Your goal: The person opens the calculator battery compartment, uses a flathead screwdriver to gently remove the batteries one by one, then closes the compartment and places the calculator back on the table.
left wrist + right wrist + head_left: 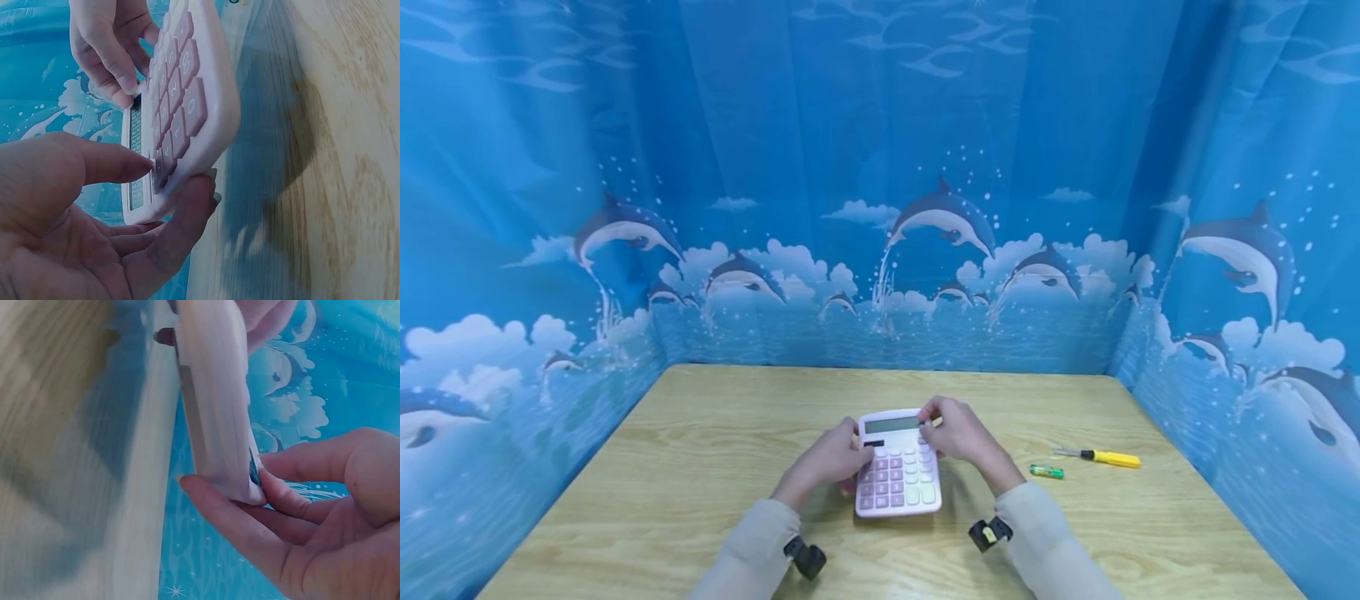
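Observation:
Both hands hold a pink calculator (898,487) above the wooden table, its keys and display facing the person. My left hand (833,454) grips the left edge; in the left wrist view the thumb lies on the front by the keys (176,94) and the fingers are behind. My right hand (958,432) pinches the upper right corner, thumb and fingers on either side of it, by the end of the display (891,424). From the right wrist view the calculator (219,412) appears edge-on, and most of its back is hidden.
On the table (715,433), right of the hands, lies a green battery (1047,472). Beyond it is a screwdriver (1112,458) with a yellow handle, its shaft pointing left. Blue dolphin-print curtains (865,167) close off the back and both sides.

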Demonstrator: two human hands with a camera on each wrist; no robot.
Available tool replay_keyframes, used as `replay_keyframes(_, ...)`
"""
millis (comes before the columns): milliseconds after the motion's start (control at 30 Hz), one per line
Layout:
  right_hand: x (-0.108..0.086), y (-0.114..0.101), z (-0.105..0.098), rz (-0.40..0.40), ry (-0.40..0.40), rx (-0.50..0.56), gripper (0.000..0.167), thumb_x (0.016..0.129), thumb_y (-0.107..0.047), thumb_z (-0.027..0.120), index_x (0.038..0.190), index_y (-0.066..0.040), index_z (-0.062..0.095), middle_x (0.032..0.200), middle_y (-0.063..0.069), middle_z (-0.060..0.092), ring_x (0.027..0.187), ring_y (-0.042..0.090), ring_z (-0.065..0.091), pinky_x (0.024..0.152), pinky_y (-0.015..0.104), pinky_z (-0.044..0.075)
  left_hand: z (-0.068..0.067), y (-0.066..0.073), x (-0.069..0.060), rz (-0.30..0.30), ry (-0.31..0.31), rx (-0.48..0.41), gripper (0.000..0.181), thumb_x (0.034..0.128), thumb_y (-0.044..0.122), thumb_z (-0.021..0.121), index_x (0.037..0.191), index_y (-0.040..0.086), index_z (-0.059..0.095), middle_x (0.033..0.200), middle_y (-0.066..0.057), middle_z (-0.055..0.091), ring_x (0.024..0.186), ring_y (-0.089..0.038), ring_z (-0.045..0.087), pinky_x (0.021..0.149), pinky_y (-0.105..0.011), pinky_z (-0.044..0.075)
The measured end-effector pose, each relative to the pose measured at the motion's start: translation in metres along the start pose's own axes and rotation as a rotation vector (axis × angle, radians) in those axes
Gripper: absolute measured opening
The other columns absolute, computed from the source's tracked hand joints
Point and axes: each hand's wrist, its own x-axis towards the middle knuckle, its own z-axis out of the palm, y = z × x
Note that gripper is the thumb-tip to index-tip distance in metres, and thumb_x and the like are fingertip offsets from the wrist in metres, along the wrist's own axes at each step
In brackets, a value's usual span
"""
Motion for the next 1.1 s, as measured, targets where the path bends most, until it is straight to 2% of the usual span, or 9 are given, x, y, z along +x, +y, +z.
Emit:
replay_keyframes(200, 0.003, 0.004, 0.008, 0.038, -0.026, -0.019, 0.018, 0.092, -0.002, 0.069, 0.110, -0.003, 0.064, 0.106, 0.014, 0.065, 0.077, 0.020, 0.062, 0.061, 0.035, 0.061, 0.000, 0.001, -0.002, 0.003, 0.017, 0.034, 0.037, 0.0966, 0.015, 0.064, 0.124, -0.005, 0.049, 0.079, -0.011, 0.062, 0.058, -0.024, 0.063, 0.052, -0.036, 0.057)
replay_keyframes(467, 0.005, 0.011, 0.013, 0.025, -0.051, -0.044, 0.022, 0.089, 0.000, 0.072, 0.109, -0.002, 0.062, 0.107, 0.014, 0.064, 0.071, 0.018, 0.061, 0.059, 0.033, 0.060, 0.002, -0.002, -0.002, 0.035, 0.026, 0.053, 0.040, 0.0927, 0.011, 0.065, 0.124, -0.008, 0.048, 0.074, -0.011, 0.062, 0.052, -0.021, 0.059, 0.048, -0.035, 0.054)
replay_keyframes(700, 0.003, 0.012, 0.015, 0.019, -0.056, -0.073, 0.023, 0.088, 0.001, 0.073, 0.107, -0.002, 0.061, 0.099, 0.012, 0.063, 0.064, 0.017, 0.060, 0.054, 0.028, 0.055, 0.004, -0.002, -0.003, 0.021, 0.024, 0.046, 0.041, 0.0919, 0.009, 0.065, 0.125, -0.008, 0.047, 0.077, -0.013, 0.061, 0.053, -0.022, 0.061, 0.048, -0.036, 0.056)
replay_keyframes(967, 0.003, 0.013, 0.018, 0.021, -0.055, -0.106, 0.025, 0.088, 0.000, 0.075, 0.109, -0.001, 0.062, 0.100, 0.012, 0.063, 0.068, 0.017, 0.060, 0.056, 0.028, 0.055, 0.005, -0.004, -0.002, 0.038, 0.040, 0.049, 0.041, 0.0895, 0.007, 0.066, 0.122, -0.008, 0.048, 0.078, -0.013, 0.060, 0.051, -0.022, 0.062, 0.046, -0.035, 0.057)
replay_keyframes(1100, 0.004, 0.013, 0.018, 0.025, -0.055, -0.096, 0.026, 0.087, -0.001, 0.075, 0.109, -0.002, 0.061, 0.092, 0.010, 0.060, 0.066, 0.017, 0.059, 0.053, 0.026, 0.054, 0.005, -0.004, -0.001, 0.036, 0.046, 0.060, 0.038, 0.0887, 0.007, 0.066, 0.119, -0.008, 0.048, 0.077, -0.013, 0.060, 0.050, -0.022, 0.062, 0.045, -0.034, 0.056)
